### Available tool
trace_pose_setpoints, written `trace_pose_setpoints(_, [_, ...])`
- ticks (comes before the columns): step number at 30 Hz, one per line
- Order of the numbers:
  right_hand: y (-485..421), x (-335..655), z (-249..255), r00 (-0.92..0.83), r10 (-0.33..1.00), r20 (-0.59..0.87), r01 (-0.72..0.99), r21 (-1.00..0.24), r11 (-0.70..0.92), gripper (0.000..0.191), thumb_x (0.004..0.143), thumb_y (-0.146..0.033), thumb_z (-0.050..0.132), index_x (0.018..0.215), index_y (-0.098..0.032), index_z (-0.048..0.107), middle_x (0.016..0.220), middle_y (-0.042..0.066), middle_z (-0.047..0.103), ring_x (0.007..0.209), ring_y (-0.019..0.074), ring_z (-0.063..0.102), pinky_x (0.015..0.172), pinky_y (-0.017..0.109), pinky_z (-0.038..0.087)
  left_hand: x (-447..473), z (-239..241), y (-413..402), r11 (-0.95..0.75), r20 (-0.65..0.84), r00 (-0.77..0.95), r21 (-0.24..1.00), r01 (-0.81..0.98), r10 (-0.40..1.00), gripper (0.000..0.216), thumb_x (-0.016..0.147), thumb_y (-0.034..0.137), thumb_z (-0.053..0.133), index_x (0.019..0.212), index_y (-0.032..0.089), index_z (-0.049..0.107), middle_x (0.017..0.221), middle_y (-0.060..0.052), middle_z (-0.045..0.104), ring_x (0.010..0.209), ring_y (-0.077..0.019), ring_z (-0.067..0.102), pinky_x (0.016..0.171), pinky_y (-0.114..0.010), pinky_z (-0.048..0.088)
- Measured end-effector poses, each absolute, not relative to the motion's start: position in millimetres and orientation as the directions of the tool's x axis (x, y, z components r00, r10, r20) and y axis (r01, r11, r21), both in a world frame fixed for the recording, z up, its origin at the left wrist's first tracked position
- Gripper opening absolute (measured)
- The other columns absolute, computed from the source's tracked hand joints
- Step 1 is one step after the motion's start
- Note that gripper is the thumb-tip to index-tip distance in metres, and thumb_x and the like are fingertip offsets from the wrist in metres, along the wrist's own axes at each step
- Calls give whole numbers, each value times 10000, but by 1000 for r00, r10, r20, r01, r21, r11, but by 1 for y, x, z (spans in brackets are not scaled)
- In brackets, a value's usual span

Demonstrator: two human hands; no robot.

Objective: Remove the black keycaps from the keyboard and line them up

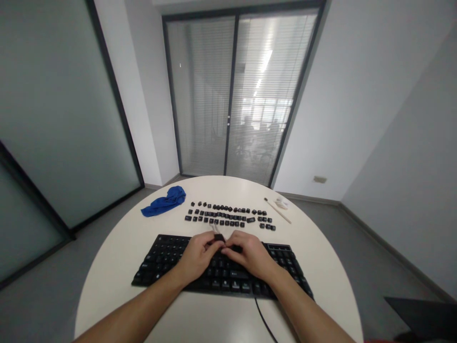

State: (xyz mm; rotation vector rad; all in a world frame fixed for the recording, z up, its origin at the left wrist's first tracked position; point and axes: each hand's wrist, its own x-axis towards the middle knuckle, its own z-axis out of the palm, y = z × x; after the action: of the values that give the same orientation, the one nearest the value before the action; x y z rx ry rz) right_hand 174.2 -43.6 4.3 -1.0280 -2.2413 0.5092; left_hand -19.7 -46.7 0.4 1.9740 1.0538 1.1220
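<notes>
A black keyboard [167,257] lies on the round table with its cable side toward me. Over its far middle edge, my left hand [197,255] and my right hand [249,252] meet at the fingertips, both closed in a pinch. Between them is a small black piece with thin pale wire prongs, which looks like a keycap puller [219,237]. My left fingers grip it. What the right fingertips pinch against it is too small and covered to make out. Loose black keycaps [221,215] are set out in rows just beyond the keyboard.
A blue cloth [166,201] lies at the far left of the white table [114,267]. At the far right are a thin brush [278,211] and a crumpled white item [282,203]. The keyboard's cable [263,320] runs off the near edge.
</notes>
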Motion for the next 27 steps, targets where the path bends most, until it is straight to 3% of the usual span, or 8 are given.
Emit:
trace_pose_setpoints(11, [-45,174,5,-493,796,352,590,-537,603,207,831,-234,646,1037,-234,656,960,15,699,870,163,624,792,269,456,-20,-1,-43,-450,375,287,853,265,881,195,901,265,539,856,152,691,837,-41,707,802,-188,635,741,-265,477])
trace_pose_setpoints(16, [-47,173,9,-488,794,364,574,-551,605,165,845,-216,617,1000,-223,674,929,21,700,861,166,623,795,276,458,-18,-1,-44,-395,310,311,880,265,899,189,893,262,549,855,142,690,821,-44,711,765,-185,635,678,-256,488])
trace_pose_setpoints(20, [-46,173,9,-479,802,358,495,-644,583,175,868,-231,600,1018,-222,689,948,33,709,865,173,632,803,284,475,-18,-1,-45,-409,316,316,862,298,895,175,887,249,557,874,151,701,832,-45,722,770,-188,644,684,-263,498])
trace_pose_setpoints(27, [-41,178,7,-442,840,314,410,-763,501,223,838,-206,620,1043,-213,707,940,29,724,863,174,653,834,297,501,-17,5,-46,-470,350,376,830,299,858,178,908,212,535,939,167,704,941,-56,730,915,-204,653,877,-319,479])
